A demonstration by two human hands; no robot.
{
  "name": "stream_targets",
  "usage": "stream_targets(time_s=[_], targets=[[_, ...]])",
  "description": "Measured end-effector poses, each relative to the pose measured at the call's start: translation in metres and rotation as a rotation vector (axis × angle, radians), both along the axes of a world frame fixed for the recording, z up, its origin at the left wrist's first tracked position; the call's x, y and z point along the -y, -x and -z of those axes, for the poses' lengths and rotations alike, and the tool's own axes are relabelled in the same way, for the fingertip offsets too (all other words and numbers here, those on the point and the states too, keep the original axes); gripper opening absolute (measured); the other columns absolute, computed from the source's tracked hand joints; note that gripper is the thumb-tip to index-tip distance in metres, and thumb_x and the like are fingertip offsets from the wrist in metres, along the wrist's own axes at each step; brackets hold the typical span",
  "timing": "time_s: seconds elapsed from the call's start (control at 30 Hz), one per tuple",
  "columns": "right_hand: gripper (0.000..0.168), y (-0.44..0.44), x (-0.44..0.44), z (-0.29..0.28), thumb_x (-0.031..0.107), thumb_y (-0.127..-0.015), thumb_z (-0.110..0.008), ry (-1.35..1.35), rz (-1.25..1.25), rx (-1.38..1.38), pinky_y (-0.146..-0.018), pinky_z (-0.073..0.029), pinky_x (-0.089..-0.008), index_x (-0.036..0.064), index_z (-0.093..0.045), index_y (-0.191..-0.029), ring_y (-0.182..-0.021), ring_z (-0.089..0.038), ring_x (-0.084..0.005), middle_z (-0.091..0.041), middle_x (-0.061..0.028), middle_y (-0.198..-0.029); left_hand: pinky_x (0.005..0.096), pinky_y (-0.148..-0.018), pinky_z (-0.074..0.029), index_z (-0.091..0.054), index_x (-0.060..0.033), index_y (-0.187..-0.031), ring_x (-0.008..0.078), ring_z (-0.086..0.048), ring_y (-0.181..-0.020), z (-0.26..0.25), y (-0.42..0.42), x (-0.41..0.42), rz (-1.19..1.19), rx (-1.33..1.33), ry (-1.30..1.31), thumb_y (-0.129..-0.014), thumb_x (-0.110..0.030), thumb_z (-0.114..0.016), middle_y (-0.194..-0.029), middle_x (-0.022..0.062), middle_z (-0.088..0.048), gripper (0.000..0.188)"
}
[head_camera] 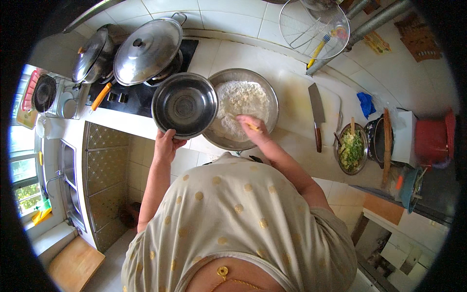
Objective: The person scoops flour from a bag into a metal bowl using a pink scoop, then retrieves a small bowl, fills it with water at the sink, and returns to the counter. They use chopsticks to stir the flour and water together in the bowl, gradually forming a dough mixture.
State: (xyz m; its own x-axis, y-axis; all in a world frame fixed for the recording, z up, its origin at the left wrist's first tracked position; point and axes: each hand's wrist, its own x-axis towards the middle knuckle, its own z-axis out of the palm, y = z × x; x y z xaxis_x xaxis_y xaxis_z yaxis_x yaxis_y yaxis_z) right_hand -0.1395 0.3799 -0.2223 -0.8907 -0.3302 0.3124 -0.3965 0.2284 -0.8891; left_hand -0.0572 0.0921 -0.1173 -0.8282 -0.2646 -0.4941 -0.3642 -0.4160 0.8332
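My left hand (168, 146) grips the near rim of a dark-looking metal bowl (185, 104), tilted so that its inside faces up at me. This bowl overlaps the left edge of a wide stainless steel basin (273, 120) on the counter. White flour (242, 95) lies heaped in the basin, with some lumps in it. Over the flour, my right hand (254, 128) is closed around thin wooden chopsticks (252, 126); their lower ends are hard to make out.
Right of the basin, a cleaver (317, 109) lies on a white cutting board (297, 91). Farther right stands a bowl of chopped greens (351, 151) and a wooden rolling pin (386, 146). A lidded wok (147, 51) sits on the stove at left. A wire strainer (314, 31) hangs above.
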Motion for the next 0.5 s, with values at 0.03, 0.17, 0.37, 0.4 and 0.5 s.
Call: stream_targets(time_s=[0.03,0.17,0.37,0.4,0.5], targets=[[0.016,0.006,-0.009,-0.009,0.006,-0.081,-0.056,-0.023,0.021,0.122,-0.066,-0.048,-0.0258,0.007,-0.062,-0.095,-0.076,-0.062,-0.0157,-0.065,-0.0103,-0.086,0.0310,-0.056,-0.057,-0.036,-0.0037,-0.115,0.0246,-0.064,-0.067,-0.001,-0.001,0.000,-0.025,0.017,0.014,-0.083,-0.001,-0.035,-0.087,0.0160,-0.060,0.032],[0.014,0.021,-0.036,-0.015,0.007,-0.083,-0.057,0.052,0.081,0.212,-0.067,-0.048,-0.0233,0.006,-0.062,-0.095,-0.076,-0.061,-0.0122,-0.065,-0.0078,-0.085,0.0329,-0.056,-0.057,-0.035,-0.0054,-0.116,0.0247,-0.064,-0.068,-0.001,-0.002,0.002,-0.036,0.037,0.013,-0.083,-0.001,-0.035,-0.089,0.0163,-0.059,0.033],[0.015,0.057,-0.009,-0.018,0.008,-0.083,-0.057,-0.062,0.042,0.203,-0.069,-0.049,-0.0245,0.007,-0.061,-0.098,-0.079,-0.061,-0.0131,-0.066,-0.0071,-0.088,0.0313,-0.053,-0.057,-0.037,-0.0035,-0.115,0.0242,-0.064,-0.066,0.004,0.000,0.003,-0.030,0.047,0.006,-0.081,-0.004,-0.041,-0.087,0.0145,-0.060,0.035],[0.016,0.055,-0.003,-0.017,0.008,-0.083,-0.057,-0.090,-0.004,0.185,-0.070,-0.049,-0.0250,0.007,-0.061,-0.098,-0.080,-0.062,-0.0139,-0.066,-0.0070,-0.089,0.0303,-0.052,-0.057,-0.039,-0.0021,-0.114,0.0238,-0.064,-0.064,0.003,0.001,0.001,-0.047,0.050,0.024,-0.080,-0.005,-0.044,-0.085,0.0139,-0.060,0.035],[0.017,0.032,-0.007,-0.023,0.010,-0.084,-0.056,-0.130,-0.161,0.141,-0.072,-0.049,-0.0249,0.006,-0.060,-0.100,-0.082,-0.062,-0.0154,-0.065,-0.0070,-0.089,0.0307,-0.052,-0.056,-0.038,-0.0049,-0.115,0.0229,-0.064,-0.064,0.005,0.002,0.002,-0.069,0.030,0.025,-0.080,-0.005,-0.043,-0.087,0.0126,-0.060,0.036]])
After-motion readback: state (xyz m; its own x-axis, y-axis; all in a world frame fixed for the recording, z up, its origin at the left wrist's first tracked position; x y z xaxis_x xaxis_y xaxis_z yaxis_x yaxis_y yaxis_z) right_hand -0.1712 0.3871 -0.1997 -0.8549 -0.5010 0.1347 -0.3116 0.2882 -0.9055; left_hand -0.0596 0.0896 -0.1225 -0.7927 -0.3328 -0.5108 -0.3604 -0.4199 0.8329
